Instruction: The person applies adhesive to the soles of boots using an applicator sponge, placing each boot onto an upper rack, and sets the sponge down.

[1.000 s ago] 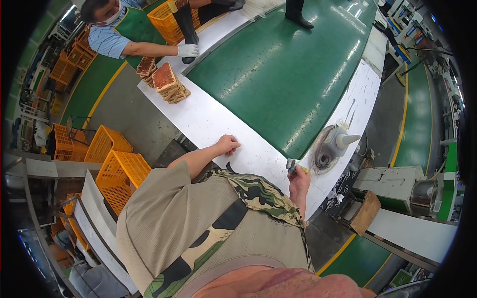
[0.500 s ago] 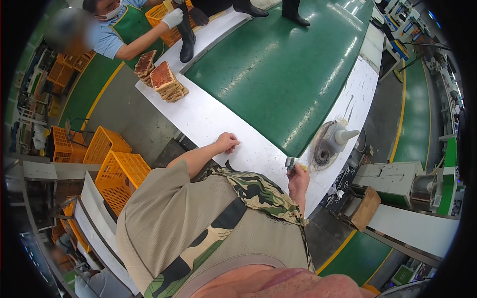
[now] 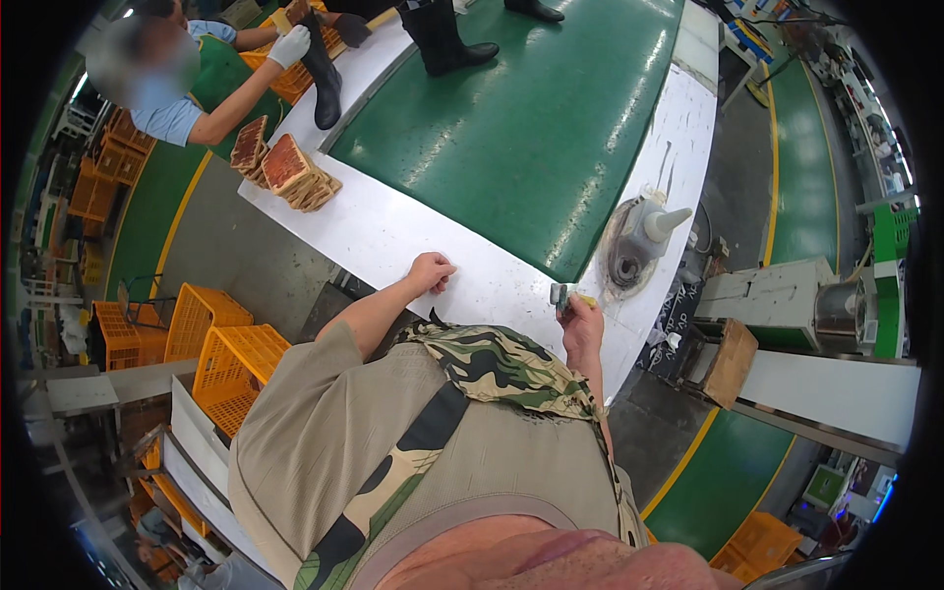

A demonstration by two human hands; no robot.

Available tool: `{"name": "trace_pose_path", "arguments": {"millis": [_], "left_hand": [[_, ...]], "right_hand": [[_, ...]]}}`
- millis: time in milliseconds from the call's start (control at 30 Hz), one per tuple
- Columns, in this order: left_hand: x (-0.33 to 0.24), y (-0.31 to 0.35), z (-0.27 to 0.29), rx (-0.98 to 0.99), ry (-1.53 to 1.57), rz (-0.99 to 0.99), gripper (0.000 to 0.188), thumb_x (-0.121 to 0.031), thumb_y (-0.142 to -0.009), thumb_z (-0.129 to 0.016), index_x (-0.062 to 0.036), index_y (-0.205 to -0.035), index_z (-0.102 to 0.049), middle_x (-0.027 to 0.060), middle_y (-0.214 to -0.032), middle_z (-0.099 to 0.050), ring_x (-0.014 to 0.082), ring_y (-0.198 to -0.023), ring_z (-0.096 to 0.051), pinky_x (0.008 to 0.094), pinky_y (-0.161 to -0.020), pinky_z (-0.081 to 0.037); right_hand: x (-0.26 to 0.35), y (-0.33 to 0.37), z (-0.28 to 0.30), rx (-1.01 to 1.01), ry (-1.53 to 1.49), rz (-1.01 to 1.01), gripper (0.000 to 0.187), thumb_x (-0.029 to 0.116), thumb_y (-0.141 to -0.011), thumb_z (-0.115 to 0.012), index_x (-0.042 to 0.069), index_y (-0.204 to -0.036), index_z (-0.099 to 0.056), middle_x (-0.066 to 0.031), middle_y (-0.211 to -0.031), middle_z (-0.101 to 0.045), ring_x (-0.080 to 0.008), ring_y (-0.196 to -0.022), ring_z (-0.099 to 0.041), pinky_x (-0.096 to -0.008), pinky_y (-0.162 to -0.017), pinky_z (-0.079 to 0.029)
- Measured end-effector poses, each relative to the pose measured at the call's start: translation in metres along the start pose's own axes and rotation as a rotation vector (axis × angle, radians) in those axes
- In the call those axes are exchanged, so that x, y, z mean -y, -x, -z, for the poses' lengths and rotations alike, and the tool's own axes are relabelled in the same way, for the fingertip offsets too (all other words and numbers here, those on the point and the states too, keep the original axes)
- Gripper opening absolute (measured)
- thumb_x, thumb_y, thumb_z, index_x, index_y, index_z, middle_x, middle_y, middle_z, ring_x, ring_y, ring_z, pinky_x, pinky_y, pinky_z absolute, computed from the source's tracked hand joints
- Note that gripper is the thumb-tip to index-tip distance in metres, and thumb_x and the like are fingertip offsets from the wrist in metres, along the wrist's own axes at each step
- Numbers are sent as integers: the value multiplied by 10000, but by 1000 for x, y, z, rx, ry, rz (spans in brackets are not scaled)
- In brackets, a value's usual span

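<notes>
My right hand [image 3: 582, 321] is closed round a small brush-like tool with a yellow handle and a grey-green head [image 3: 561, 295]. It is held over the white tabletop [image 3: 492, 287], close to the near right corner of the green belt surface [image 3: 492, 147]. My left hand [image 3: 430, 272] is at the white near edge with its fingers curled, and nothing shows in it. Right of the belt, a pale squeeze bottle with a pointed nozzle [image 3: 661, 220] stands beside a dark-stained round dish [image 3: 627, 264].
Stacked red-topped wooden blocks [image 3: 295, 174] sit at the far left corner. Beyond them a co-worker in a green apron [image 3: 221, 84] handles a black boot [image 3: 321, 84]. Another black boot [image 3: 441, 39] stands on the belt. Orange crates [image 3: 236, 369] are on my left.
The whole view has shifted, so the table and blocks appear further left and the near crates slightly lower. My right hand and the tool have turned slightly; my left hand stays at the edge.
</notes>
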State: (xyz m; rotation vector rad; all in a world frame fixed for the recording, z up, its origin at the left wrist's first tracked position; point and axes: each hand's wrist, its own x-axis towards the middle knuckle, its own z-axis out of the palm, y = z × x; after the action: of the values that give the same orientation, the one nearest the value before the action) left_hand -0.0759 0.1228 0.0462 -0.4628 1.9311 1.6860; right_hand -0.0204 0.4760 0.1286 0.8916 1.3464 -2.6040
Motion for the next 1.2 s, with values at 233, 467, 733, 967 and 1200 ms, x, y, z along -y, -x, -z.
{"name": "trace_pose_path", "arguments": {"millis": [233, 467, 733, 967, 1200], "left_hand": [[-4, -1, -3, -16, 4, 4, 162, -163, -843, -689, -16, -845, -619, 70, -651, -605, 164, -463, -592, 296, -388, -477], [2, -7, -2, -19, 10, -35, 161, -145, -838, -686, -11, -795, -608, 79, -624, -597, 169, -441, -578, 306, -372, -463], [4, -2, -2, -13, 32, -20, 155, -138, -842, -681, -7, -806, -606, 75, -622, -595, 166, -441, -575, 301, -367, -456], [1, 1, -2, -7, 47, -7, 149, -143, -850, -678, -12, -827, -610, 69, -643, -596, 161, -457, -577, 299, -375, -469], [-1, 0, -2, -4, 34, 1, 153, -150, -849, -682, -14, -833, -612, 67, -649, -597, 159, -460, -578, 298, -379, -475]], "right_hand": [[1, 0, 2, 5, -9, 0, 121, 102, -862, -678, 44, -952, -621, -50, -780, -651, -177, -614, -610, -313, -528, -520], [4, 2, -1, 19, 4, -18, 92, 113, -882, -647, 56, -946, -615, -47, -772, -654, -178, -610, -620, -315, -543, -534], [1, 3, 0, -4, 19, -33, 125, 134, -888, -651, 74, -965, -573, -39, -772, -636, -159, -608, -608, -296, -546, -523], [0, 4, -1, 0, 41, -34, 140, 140, -882, -659, 85, -973, -568, -38, -794, -648, -155, -634, -617, -295, -571, -526], [3, 3, -1, 19, 51, -32, 143, 137, -885, -661, 79, -974, -564, -40, -802, -647, -150, -652, -625, -295, -590, -537]]}}
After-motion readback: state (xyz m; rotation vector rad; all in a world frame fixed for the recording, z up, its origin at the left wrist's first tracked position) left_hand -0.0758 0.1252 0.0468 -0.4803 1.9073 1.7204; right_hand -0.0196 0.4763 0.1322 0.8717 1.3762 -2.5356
